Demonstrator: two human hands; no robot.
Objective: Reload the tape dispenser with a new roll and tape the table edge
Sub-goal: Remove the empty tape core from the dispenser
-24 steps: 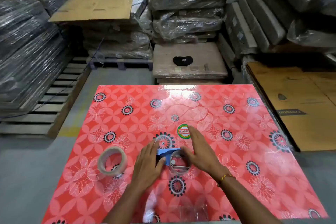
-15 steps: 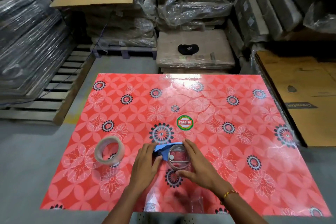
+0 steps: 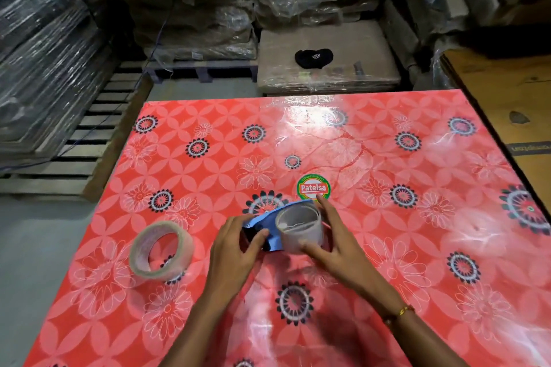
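A blue tape dispenser [image 3: 266,225] is tipped up off the red flowered table [image 3: 402,247], near its middle. My left hand [image 3: 235,250] grips the dispenser's dark handle end. An almost bare, pale tape core [image 3: 299,228] sits in the dispenser, and my right hand [image 3: 334,240] wraps it, fingers over the far side and thumb under the near side. A full roll of clear tape [image 3: 159,250] stands tilted on the table to the left of my left hand, apart from it.
A round green "Patelsa" sticker [image 3: 313,188] lies just beyond the dispenser. A wooden pallet [image 3: 86,143] and wrapped stacks stand left of the table. Cardboard sheets [image 3: 507,92] lie at the right. A wrapped bundle with a black cloth [image 3: 313,57] sits behind.
The dispenser has been lifted and tilted off the table by both hands. My right hand has closed round the core. The camera has moved closer and lower.
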